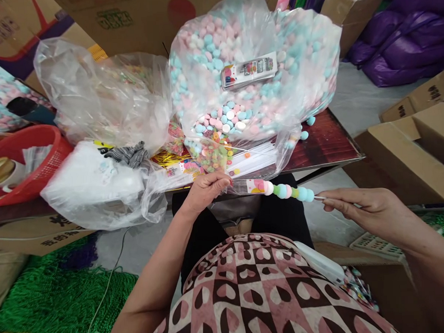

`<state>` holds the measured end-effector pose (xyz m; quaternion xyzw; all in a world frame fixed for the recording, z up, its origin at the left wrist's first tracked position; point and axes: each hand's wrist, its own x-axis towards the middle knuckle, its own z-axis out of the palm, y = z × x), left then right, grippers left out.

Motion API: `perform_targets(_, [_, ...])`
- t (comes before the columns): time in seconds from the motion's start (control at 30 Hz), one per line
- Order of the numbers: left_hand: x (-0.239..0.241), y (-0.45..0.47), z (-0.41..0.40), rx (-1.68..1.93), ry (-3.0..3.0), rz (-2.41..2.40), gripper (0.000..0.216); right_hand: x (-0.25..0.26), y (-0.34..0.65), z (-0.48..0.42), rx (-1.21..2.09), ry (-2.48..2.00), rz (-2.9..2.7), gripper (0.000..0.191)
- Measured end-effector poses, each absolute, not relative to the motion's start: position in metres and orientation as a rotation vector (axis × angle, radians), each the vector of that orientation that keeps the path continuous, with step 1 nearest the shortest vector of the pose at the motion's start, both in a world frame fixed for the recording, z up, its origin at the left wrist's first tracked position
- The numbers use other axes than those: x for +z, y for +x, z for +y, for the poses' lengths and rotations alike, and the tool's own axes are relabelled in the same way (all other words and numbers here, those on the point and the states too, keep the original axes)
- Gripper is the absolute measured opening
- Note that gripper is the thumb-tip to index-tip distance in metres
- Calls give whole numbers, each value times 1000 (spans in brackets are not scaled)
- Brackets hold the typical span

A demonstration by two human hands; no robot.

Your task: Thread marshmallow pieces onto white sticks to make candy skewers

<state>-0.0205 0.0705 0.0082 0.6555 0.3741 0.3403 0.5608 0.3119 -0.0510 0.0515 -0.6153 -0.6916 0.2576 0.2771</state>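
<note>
My right hand (358, 208) pinches the bare stick end of a marshmallow skewer (283, 191). Pale blue, pink and white marshmallows alternate with green pieces along it, and it lies nearly level above my lap. At its other end, my left hand (210, 189) is closed on a narrow clear plastic bag (238, 186) with a pink and yellow printed patch. How far the skewer sits inside the bag is hard to tell. Just beyond my left hand are ring-shaped gummy candies (216, 152) and a bundle of white sticks (253, 158).
A large clear bag of marshmallows (299, 71) bears a stack of printed cards (249, 71). To the left are a white plastic bag (95, 185) and a red basket (43, 163). Cardboard boxes (399, 150) stand right of the dark red table (330, 141); green strands (62, 298) cover the floor.
</note>
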Motion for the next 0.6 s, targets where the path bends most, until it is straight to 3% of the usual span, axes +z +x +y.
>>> perform_targets(0.17, [14, -19, 71, 734, 1614, 890, 35, 49, 314, -54, 652, -1700, -1779, 48])
perform_targets(0.37, [16, -15, 71, 796, 1613, 891, 31, 46, 314, -56, 920, -1736, -1584, 47])
perform_targets(0.6, [16, -17, 69, 780, 1648, 901, 28, 33, 309, -53, 857, -1743, -1538, 47])
